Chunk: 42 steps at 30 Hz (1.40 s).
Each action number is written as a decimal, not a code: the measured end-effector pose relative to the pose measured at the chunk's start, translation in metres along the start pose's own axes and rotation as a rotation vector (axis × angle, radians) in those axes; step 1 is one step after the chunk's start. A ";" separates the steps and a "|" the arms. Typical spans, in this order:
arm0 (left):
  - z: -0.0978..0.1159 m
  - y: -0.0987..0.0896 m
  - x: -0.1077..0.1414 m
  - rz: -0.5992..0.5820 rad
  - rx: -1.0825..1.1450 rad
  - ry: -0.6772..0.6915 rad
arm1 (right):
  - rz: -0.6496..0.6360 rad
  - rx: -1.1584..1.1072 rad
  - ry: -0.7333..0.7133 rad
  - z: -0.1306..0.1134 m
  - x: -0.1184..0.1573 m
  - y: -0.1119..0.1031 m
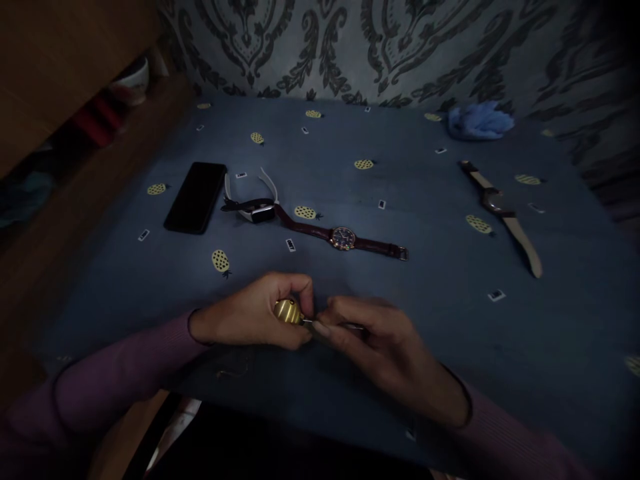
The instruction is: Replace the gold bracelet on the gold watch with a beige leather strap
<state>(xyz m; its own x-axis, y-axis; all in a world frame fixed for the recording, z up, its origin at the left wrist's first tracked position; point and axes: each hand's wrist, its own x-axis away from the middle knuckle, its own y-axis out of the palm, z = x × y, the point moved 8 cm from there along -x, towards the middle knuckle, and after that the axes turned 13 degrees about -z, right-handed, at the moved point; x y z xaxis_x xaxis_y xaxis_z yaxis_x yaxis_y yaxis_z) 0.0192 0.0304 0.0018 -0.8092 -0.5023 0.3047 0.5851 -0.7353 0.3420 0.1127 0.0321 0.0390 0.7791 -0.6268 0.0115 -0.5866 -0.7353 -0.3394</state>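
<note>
Between the thumb and fingers of my left hand is a small round gold pocket watch with a striped, shiny case. My right hand pinches a thin metal tool, which looks like a small screwdriver. Its narrow tip points left and meets the edge of the watch near the crown; whether it is wedged in cannot be made out. My fingers hide part of both the watch and the tool. A fine gold chain lies on the table below my left wrist.
On the blue patterned tablecloth lie a black phone, a smartwatch with a white strap, a brown-strapped wristwatch and a beige-strapped wristwatch. A crumpled blue cloth sits by the patterned wall. Wooden shelving borders the left side.
</note>
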 end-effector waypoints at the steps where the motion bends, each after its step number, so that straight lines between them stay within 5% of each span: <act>1: 0.000 0.000 0.000 -0.001 -0.010 0.005 | 0.004 0.014 -0.003 0.000 0.000 0.000; 35: 0.015 0.008 -0.002 -0.096 -0.185 0.088 | -0.165 -0.086 -0.078 -0.010 -0.002 0.006; 42: 0.017 0.002 0.002 -0.032 -0.285 0.089 | -0.099 -0.067 -0.036 -0.007 -0.002 0.003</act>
<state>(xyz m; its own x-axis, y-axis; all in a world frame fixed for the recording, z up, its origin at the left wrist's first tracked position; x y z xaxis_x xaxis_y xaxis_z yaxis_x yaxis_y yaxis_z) 0.0200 0.0356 0.0184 -0.8358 -0.5053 0.2146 0.5312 -0.8431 0.0835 0.1079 0.0296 0.0446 0.8408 -0.5412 0.0078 -0.5185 -0.8096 -0.2751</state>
